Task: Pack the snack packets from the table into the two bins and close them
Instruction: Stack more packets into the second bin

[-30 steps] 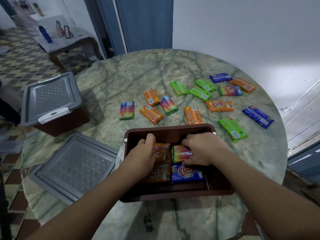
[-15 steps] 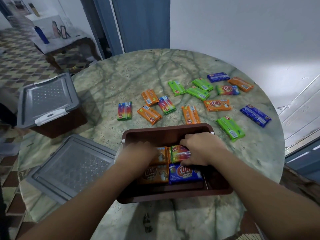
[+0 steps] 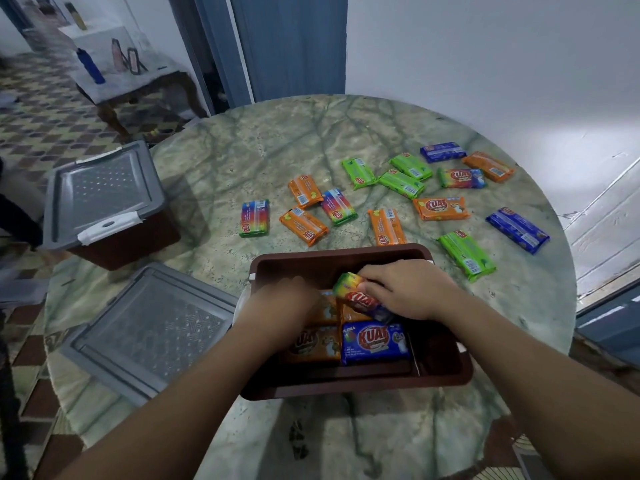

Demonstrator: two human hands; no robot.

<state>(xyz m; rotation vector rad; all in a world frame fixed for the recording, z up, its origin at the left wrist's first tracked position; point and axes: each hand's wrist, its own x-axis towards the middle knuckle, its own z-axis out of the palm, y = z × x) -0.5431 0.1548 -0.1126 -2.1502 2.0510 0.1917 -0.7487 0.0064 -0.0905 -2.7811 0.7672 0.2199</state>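
An open brown bin (image 3: 446, 370) stands near the table's front edge with a blue packet (image 3: 375, 342) and orange packets (image 3: 313, 346) lying flat inside. My right hand (image 3: 412, 289) grips a rainbow packet (image 3: 360, 296), tilted up over the bin's middle. My left hand (image 3: 282, 303) is blurred inside the bin's left half, resting on the orange packets; its fingers are hidden. Several packets lie loose beyond the bin, among them a green one (image 3: 465, 254) and an orange one (image 3: 386, 226). A second brown bin (image 3: 124, 244) with its grey lid (image 3: 100, 192) on sits at the left.
A loose grey lid (image 3: 149, 327) lies flat left of the open bin. The round marble table (image 3: 242, 143) drops off on all sides. A white wall and blue door stand behind; a small side table with a blue bottle (image 3: 90, 66) stands far left.
My right hand has lifted and tilted the rainbow packet, which lay flat in the bin before. My left hand shifted slightly left and lower over the orange packets.
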